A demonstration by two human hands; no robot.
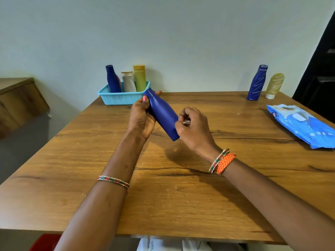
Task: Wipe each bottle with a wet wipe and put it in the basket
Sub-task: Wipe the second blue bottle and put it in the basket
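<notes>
right hand [193,129] grip pinching what may be a wipe at tilted blue bottle [163,115] base, left hand [143,115] clasping its neck

Pale wall [163,33], wood table [163,196]

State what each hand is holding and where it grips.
The left hand grips the blue bottle around its neck and upper body. The right hand pinches a wet wipe against the bottle's base end.
</notes>
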